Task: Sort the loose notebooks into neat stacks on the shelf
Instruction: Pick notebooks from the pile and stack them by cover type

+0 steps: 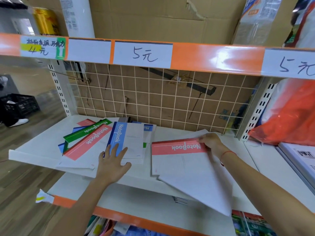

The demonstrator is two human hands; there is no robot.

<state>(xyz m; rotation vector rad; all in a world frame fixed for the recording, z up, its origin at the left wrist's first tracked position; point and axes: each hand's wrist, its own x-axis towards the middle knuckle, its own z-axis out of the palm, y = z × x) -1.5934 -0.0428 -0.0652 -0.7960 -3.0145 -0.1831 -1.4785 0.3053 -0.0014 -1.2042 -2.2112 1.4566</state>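
Note:
Loose notebooks lie fanned out on the white shelf (40, 147): a green-banded one (85, 132), a pink-banded one (88, 142) and a blue-banded one (129, 138) on top. My left hand (113, 164) rests flat with spread fingers on the near end of the blue-banded notebook. To the right, a pink-banded notebook (177, 160) lies squarely on the shelf. My right hand (210, 142) pinches the far right corner of this pile. A white notebook (204, 188) lies skewed beneath it and juts past the shelf's front edge.
A wire grid (153, 99) backed by cardboard closes the rear. The upper shelf's orange rail (204, 57) carries price labels. An orange plastic bag (289, 116) and stacked books (300, 160) fill the right bay. More goods sit below the shelf.

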